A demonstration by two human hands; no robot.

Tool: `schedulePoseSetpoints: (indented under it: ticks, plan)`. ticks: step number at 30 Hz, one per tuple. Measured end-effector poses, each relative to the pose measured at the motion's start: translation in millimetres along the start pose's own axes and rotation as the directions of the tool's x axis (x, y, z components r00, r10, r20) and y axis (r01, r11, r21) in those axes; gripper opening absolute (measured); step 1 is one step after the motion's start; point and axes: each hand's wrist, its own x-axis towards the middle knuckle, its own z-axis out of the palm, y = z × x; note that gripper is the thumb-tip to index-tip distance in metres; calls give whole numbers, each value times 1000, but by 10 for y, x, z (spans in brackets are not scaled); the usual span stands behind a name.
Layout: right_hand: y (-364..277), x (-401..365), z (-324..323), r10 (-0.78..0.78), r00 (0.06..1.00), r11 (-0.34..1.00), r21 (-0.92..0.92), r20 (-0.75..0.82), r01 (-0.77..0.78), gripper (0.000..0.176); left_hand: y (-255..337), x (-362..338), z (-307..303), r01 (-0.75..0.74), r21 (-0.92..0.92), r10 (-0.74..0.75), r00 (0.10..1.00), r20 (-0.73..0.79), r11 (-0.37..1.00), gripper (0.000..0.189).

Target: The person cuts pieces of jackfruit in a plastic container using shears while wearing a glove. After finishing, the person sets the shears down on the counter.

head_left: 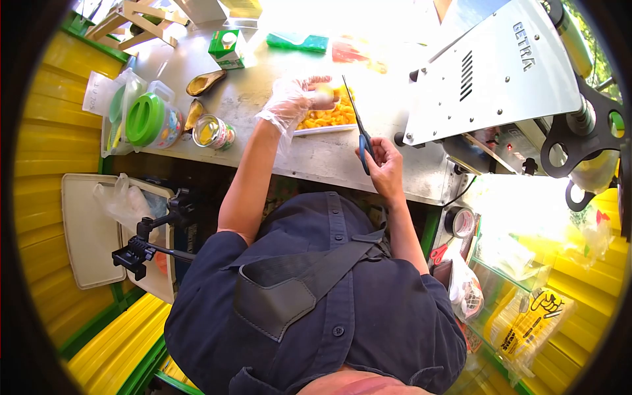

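Note:
My left hand, in a clear plastic glove, is over a white tray of orange-yellow pieces. Its fingers point right and curl around something pale yellow that I cannot make out. Just right of the tray, my bare right hand grips scissors by their blue-and-black handles. The long dark blades point up and away, past the tray's right side, and look slightly parted.
Left on the metal table are a green-lidded pitcher, an open can, two brown shell-like pieces and a green-white carton. A green packet lies behind. A large GETRA machine stands right.

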Motion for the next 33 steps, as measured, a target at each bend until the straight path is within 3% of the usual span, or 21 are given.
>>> schedulePoseSetpoints:
  ticks: [3,10,17,19,24,33]
  plan:
    - [44,41,-33,-56,998,998,35,16,56,21,-48,32,-63,-23,-51,23,1000,12,998,54]
    - [-12,80,-47,-29,998,999,-31,59,31,23,-30,7,-73,-50,-24,50,999,-12,998,49]
    - [25,71,32,-30,996,1000,-6,83,31,30,-47,13,37,-58,-167,49,997,-57,984,44]
    - [8,74,49,-74,995,982,-167,67,85,38,-62,23,69,-52,-164,41,996,-74,985,43]
    - [64,101,88,-158,987,957,-242,15,157,47,-68,66,93,-21,-92,8,991,-134,996,35]
    - [-39,96,93,-180,984,920,-352,13,173,53,-51,72,50,-21,-13,19,989,-148,1000,39]
